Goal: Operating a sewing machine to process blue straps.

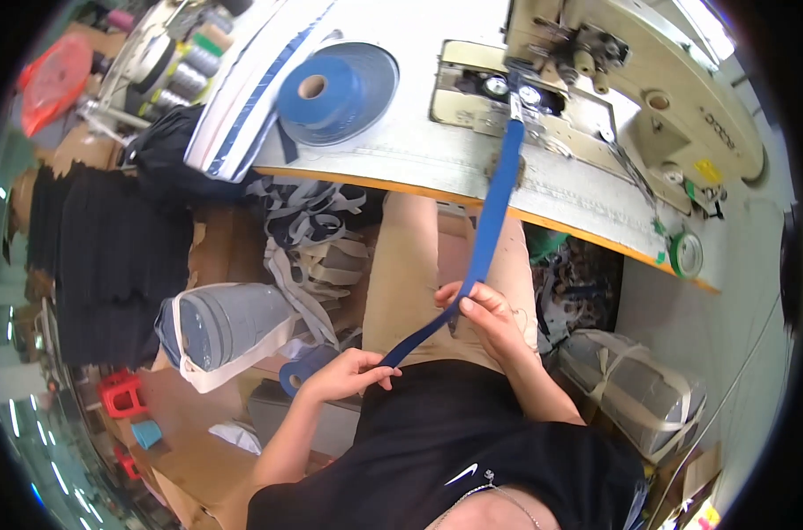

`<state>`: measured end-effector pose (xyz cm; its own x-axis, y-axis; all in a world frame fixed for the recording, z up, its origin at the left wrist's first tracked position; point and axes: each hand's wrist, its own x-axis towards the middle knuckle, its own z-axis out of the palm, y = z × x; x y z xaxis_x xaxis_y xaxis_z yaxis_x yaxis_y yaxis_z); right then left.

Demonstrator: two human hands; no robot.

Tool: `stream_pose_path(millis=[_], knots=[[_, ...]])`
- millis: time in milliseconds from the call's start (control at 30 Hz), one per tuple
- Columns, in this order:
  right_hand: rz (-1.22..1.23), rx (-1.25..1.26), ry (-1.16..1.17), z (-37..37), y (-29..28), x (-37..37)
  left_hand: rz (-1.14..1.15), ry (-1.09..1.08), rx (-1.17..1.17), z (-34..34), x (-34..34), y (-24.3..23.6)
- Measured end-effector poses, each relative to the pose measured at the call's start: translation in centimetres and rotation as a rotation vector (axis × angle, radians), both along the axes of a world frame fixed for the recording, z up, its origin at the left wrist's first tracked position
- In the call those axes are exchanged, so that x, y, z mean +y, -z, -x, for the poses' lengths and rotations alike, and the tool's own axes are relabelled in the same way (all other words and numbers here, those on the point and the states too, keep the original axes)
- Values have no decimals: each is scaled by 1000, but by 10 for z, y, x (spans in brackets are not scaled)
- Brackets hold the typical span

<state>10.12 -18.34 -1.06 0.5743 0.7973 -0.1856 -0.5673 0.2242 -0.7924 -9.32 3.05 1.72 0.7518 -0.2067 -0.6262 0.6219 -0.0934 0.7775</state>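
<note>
A long blue strip of webbing [494, 221] runs from the sewing machine's [675, 115] needle area over the table edge down to my lap. My right hand [492, 320] is closed on the strip between thumb and fingers, over my right thigh. Lower and to the left, my left hand [350, 374] pinches the strip near its lower end. Between the two hands the strip sags and looks darker. Its upper end lies at the metal guide by the presser foot, where the exact contact is too small to tell.
On the white table [401, 163] lie a blue tape roll [340, 88] and striped strips [260, 88]. Thread cones [189, 75] stand at the far left. Wrapped grey bundles [234, 327] flank my legs, with loose straps [313, 230] under the table. A green tape roll [686, 254] sits at the right edge.
</note>
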Motion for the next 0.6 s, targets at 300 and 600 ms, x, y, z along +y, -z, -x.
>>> stream_pose_path(millis=[300, 600], knots=[[-2, 78, 55, 1, 10, -6, 118, -30, 48, -23, -13, -3], [40, 11, 36, -3, 8, -3, 132, -17, 2, -45, -21, -4]])
